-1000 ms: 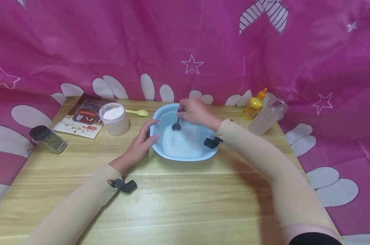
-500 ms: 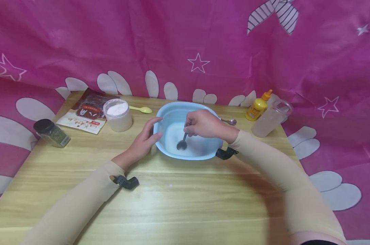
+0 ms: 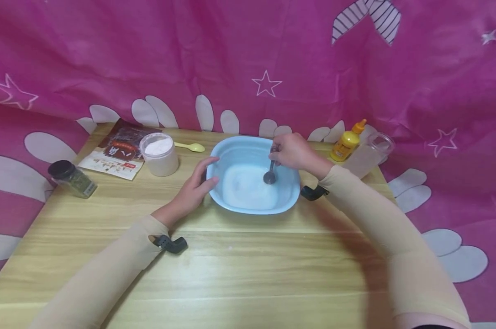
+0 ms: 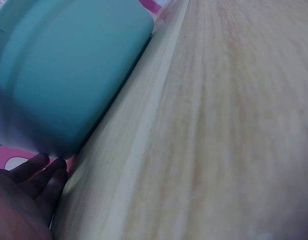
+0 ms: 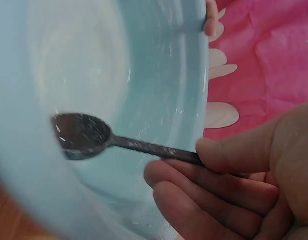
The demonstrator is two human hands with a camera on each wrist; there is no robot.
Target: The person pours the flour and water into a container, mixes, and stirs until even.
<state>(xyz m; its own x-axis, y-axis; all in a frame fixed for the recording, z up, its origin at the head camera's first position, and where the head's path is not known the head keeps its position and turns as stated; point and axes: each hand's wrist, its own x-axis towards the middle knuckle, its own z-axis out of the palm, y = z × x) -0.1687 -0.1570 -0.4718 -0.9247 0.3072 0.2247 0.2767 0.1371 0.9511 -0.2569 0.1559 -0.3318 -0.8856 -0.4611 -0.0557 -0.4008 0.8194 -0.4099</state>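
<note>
A light blue basin (image 3: 231,146) stands on the wooden table (image 3: 248,274), with white liquid or powder in its bottom. My right hand (image 3: 294,153) pinches a dark metal spoon (image 3: 269,176) whose bowl dips into the right side of the basin; the right wrist view shows the spoon (image 5: 83,136) against the basin wall (image 5: 159,60), thumb and fingers (image 5: 219,160) on its handle. My left hand (image 3: 195,186) rests with straight fingers against the basin's left outer wall (image 4: 68,75), its fingers (image 4: 33,175) at the base.
A white tub of powder (image 3: 159,153), a yellow plastic spoon (image 3: 190,146), a printed packet (image 3: 116,153) and a dark-lidded spice jar (image 3: 72,179) stand at the left. A yellow squeeze bottle (image 3: 346,141) and clear plastic cup (image 3: 369,153) stand at the right. Pink cloth (image 3: 248,59) hangs behind.
My right hand has carried the spoon around the basin: from the far left, to the near middle, now to the right side. The left hand has stayed on the basin.
</note>
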